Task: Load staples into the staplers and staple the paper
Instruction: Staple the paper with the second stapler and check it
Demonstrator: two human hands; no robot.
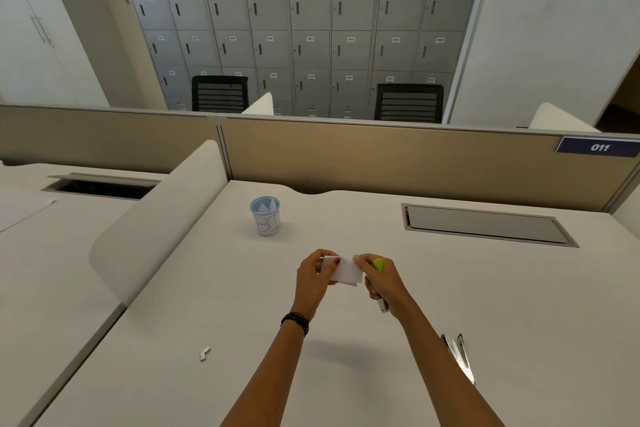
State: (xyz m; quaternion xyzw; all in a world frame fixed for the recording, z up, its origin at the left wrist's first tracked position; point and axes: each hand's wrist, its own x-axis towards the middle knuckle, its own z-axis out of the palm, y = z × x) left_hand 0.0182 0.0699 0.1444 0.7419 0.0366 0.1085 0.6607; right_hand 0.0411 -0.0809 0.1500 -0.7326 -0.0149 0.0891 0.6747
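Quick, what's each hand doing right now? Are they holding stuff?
Left hand: pinching the folded paper.
Right hand: gripping the green stapler, right at the paper's edge.

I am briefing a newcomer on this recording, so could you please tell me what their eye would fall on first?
Over the desk, the left hand pinches a folded paper while the right hand holds a green stapler at its edge. Behind them to the left stands a cup with paper inside; a metal stapler lies near the right forearm.
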